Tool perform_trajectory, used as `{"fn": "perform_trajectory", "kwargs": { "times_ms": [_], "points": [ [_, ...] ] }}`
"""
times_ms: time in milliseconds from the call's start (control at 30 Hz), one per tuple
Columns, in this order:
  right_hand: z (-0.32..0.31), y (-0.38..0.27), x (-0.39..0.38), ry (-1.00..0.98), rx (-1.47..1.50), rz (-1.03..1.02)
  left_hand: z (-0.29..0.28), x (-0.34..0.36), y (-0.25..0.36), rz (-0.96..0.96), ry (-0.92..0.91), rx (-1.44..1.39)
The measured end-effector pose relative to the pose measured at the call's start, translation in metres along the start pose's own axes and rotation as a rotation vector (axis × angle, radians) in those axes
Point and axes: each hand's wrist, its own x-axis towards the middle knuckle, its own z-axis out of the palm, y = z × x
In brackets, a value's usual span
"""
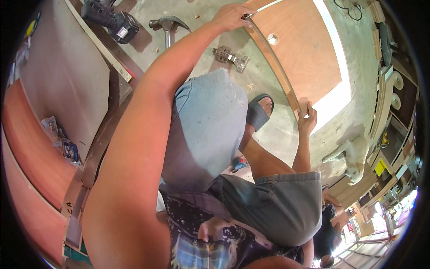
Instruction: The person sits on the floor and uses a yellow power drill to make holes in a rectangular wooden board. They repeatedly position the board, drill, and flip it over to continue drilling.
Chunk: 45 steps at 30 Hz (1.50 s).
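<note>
A flat wooden panel [309, 58] with one round hole lies ahead of me, its long narrow edge facing me. My left hand [233, 17] is closed at the far end of that edge, with a small shiny bit showing at the fingertips. At the near end, my right hand [307, 117] pinches the panel's corner with thumb and finger. Between both hands a thin dark line runs along the edge; whether it is a separate strip, I cannot tell. On the floor by my left forearm are a metal cabinet hinge [230, 58] and a claw hammer [168, 29].
A black cordless drill [112, 21] lies at the upper left, near a large grey board [67, 58]. Reddish boards [36, 148] stand at the left. A pale dog [354, 154] lies on the floor at the right. Another person [327, 235] is at the lower right. My sandalled foot [260, 112] is near the panel.
</note>
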Motion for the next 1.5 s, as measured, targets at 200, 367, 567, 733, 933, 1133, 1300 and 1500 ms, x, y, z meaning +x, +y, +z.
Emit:
{"fn": "perform_trajectory", "kwargs": {
  "times_ms": [200, 367, 567, 733, 933, 1133, 1300, 1500],
  "points": [
    [0.003, 0.006, 0.005, 0.008, 0.005, -0.045, 0.002, 0.006, -0.007, -0.009, -0.028, 0.084],
    [0.005, 0.002, 0.007, 0.008, 0.032, 0.029, 0.002, 0.005, -0.004, -0.055, -0.003, 0.015],
    [0.003, -0.004, 0.007, -0.012, 0.03, 0.052, 0.001, 0.003, -0.008, -0.04, -0.018, -0.019],
    [0.001, -0.006, 0.008, 0.004, 0.016, -0.004, 0.005, -0.011, -0.003, 0.024, 0.127, 0.031],
    [0.0, -0.009, 0.01, -0.012, 0.005, -0.011, 0.003, -0.027, 0.006, 0.096, 0.327, 0.309],
    [0.003, -0.006, 0.009, 0.003, -0.02, -0.022, 0.01, -0.006, 0.004, 0.091, 0.148, 0.108],
    [0.002, -0.007, 0.011, -0.02, 0.004, 0.01, 0.006, -0.006, 0.004, 0.15, 0.133, 0.171],
    [-0.002, -0.005, 0.014, -0.03, 0.044, 0.016, 0.002, 0.0, 0.0, 0.205, 0.092, 0.211]
  ]
}}
